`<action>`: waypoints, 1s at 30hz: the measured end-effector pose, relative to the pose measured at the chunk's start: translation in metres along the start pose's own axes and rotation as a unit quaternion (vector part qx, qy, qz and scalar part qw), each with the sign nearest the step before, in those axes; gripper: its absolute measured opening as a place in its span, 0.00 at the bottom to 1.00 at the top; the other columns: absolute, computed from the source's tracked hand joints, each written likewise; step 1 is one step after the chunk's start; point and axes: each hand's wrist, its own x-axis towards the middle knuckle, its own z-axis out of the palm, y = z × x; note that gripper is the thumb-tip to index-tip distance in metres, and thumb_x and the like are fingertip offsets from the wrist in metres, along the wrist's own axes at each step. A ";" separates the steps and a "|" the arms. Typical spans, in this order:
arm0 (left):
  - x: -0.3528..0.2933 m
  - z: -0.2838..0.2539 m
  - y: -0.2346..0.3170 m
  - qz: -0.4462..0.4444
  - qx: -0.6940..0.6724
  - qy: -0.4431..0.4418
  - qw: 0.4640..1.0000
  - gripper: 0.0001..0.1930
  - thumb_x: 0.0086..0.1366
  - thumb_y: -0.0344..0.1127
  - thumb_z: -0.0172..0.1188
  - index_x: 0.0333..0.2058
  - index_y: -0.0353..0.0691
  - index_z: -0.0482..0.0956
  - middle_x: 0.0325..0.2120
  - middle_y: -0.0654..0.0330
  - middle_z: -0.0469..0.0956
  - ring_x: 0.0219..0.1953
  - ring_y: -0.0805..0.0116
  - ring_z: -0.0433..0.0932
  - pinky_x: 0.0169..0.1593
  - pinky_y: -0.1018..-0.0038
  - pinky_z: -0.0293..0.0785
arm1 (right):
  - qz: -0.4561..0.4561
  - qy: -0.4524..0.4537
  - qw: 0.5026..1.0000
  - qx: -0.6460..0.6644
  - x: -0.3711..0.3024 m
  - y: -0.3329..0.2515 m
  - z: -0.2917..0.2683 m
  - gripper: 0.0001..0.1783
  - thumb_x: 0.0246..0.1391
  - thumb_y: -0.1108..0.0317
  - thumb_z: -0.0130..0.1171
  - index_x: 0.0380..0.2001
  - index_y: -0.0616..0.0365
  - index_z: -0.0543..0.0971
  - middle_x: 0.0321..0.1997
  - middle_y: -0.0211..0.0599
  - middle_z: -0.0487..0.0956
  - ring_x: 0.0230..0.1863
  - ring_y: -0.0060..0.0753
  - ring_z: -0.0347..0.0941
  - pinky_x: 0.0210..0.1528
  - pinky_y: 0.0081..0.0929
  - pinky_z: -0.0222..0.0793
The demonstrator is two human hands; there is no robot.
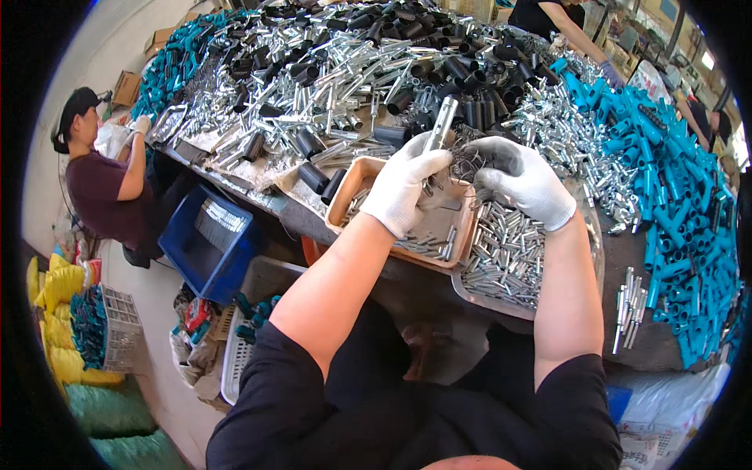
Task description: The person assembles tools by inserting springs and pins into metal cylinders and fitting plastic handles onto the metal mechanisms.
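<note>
My left hand [405, 186], in a white glove, is closed around a shiny metal tube [443, 121] that points up and away from me. My right hand [531, 178], gloved too, is closed on a tangle of thin dark wire pieces [470, 162], perhaps springs. The two hands almost meet over an orange-brown tray [401, 252] with small metal parts in it. Below my right hand, a metal tray [495, 304] holds many short silver pins [501, 254]. The fingertips of both hands are partly hidden.
Heaped across the table are silver metal tubes [313, 102], black sleeves [313, 177] and teal tubes [681, 243]. A few silver rods [629, 308] lie at right. A blue bin [205, 243] stands left, near a seated person [106, 172]. Another person's arm [576, 30] reaches in at far right.
</note>
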 end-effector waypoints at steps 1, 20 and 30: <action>-0.006 -0.001 0.000 -0.004 -0.014 -0.034 0.999 0.14 0.62 0.32 0.54 0.46 0.43 0.70 0.25 0.67 0.70 0.16 0.82 0.63 0.15 0.87 0.53 | -0.036 -0.019 0.999 0.029 -0.002 0.000 0.001 0.19 0.52 0.78 0.57 0.49 0.66 0.72 0.44 0.36 0.76 0.43 0.23 0.72 0.49 0.24 0.71; -0.120 0.023 -0.008 0.047 -0.105 0.003 0.993 0.15 0.60 0.31 0.56 0.46 0.34 0.72 0.35 0.62 0.76 0.28 0.78 0.73 0.29 0.82 0.70 | 0.004 -0.025 0.978 0.206 -0.086 0.000 0.080 0.37 0.54 0.54 0.60 0.61 0.62 0.60 0.53 0.39 0.71 0.48 0.25 0.71 0.44 0.24 0.72; -0.128 0.031 -0.022 0.045 -0.181 0.038 0.982 0.13 0.62 0.30 0.54 0.45 0.38 0.72 0.29 0.66 0.73 0.27 0.79 0.71 0.29 0.80 0.70 | -0.095 0.131 0.986 0.022 -0.089 0.002 0.112 0.35 0.49 0.81 0.58 0.60 0.61 0.59 0.52 0.41 0.72 0.50 0.29 0.71 0.50 0.25 0.70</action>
